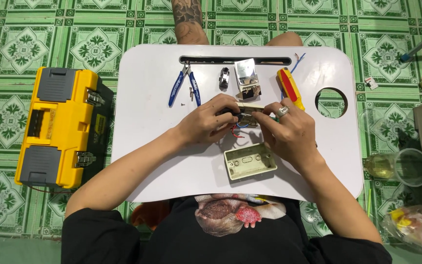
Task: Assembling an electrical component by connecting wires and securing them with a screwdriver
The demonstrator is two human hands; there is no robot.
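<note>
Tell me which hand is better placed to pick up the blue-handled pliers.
Left, probably. The left hand is on the small wired part, and the blue-handled pliers lie just beyond it on the white tray table. The right hand sits on the far side, nearer the red-and-yellow tool.

Person, seen from above: black short-sleeved shirt is worn, printed at the chest with a brown, red and white graphic. Forearms are left bare. A silver ring is worn on the right hand [289, 132]. Left hand [203, 122] is unadorned.
</note>
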